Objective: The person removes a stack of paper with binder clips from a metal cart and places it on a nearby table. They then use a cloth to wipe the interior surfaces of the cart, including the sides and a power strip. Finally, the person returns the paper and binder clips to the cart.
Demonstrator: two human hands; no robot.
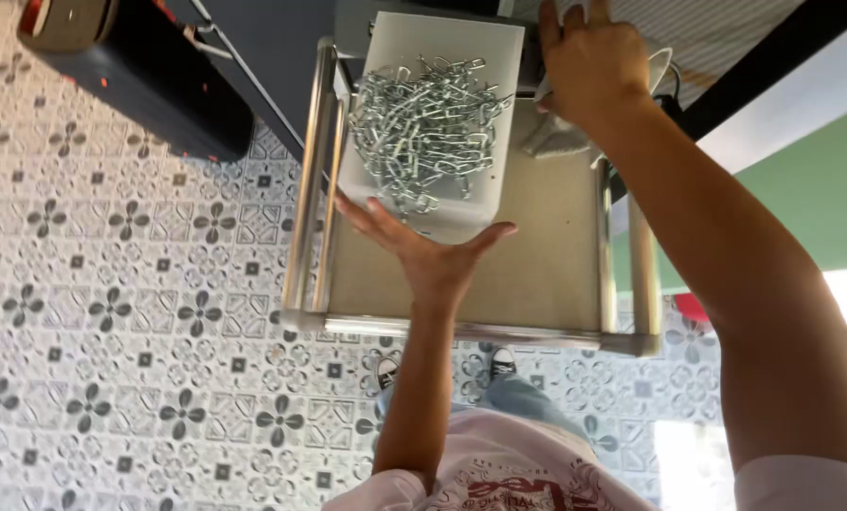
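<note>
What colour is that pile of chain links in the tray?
Shiny silver metal, the chain links lie in a white tray; the head view shows it.

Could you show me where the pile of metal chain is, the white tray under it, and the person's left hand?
metal chain (428, 123), head view, middle of the tangled silver pile.
white tray (442, 38), head view, bare far end of the tray.
left hand (428, 254), head view, the open palm at the tray's near edge.

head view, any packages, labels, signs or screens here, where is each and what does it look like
White box: on the metal-railed cart, open, rectangular, full of silvery chain; left hand at its near edge.
Black device: top left on the patterned floor, long, dark, small red marks.
Shirt print: bottom edge, dark red on white.
No screens or signs.
</note>
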